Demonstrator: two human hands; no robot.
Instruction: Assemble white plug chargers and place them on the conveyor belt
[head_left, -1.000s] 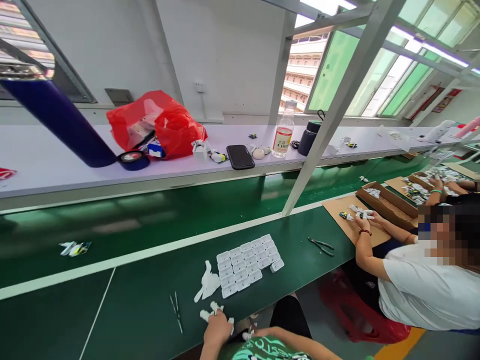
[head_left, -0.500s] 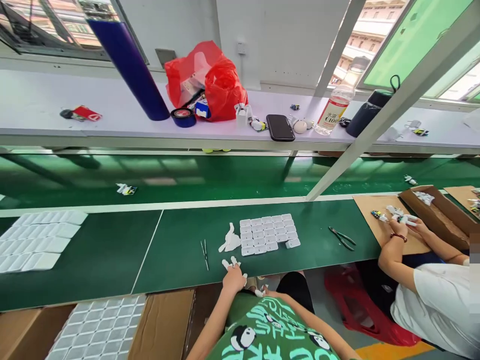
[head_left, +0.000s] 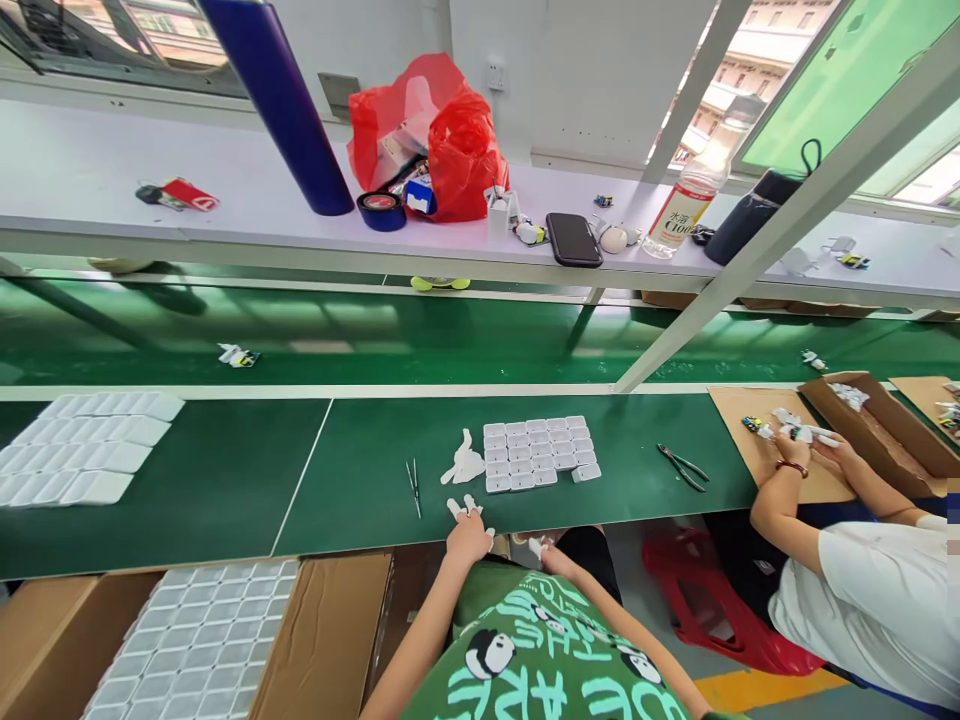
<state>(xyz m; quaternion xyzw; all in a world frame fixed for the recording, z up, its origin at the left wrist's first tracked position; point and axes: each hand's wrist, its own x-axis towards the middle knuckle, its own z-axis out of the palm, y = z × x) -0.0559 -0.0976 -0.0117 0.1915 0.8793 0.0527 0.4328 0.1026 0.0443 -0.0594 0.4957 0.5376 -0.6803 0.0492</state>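
Observation:
My left hand (head_left: pixel 469 535) rests at the front edge of the green table, fingers spread and tipped with white finger covers. It holds nothing. Below the table edge, by my lap, is my right hand (head_left: pixel 556 560), also with white-covered fingertips; its visible fingers stretch out with nothing seen in them. Just beyond my left hand lies a crumpled white piece (head_left: pixel 465 460). To its right stands a block of small white plastic housings (head_left: pixel 531 453) in rows, with one housing (head_left: pixel 586 472) set slightly askew at the corner. Tweezers (head_left: pixel 414 488) lie to the left.
Pliers (head_left: pixel 682 467) lie to the right. Rows of white housings (head_left: pixel 82 445) sit at far left, and more fill a cardboard box (head_left: pixel 330 620) below. A co-worker's hands (head_left: pixel 806 448) hold white parts at right. A slanted post (head_left: pixel 697 310) meets the table's back rail.
My right hand has risen from my lap toward the table edge. My left hand stays at the edge with fingers spread. The camera view has shifted slightly.

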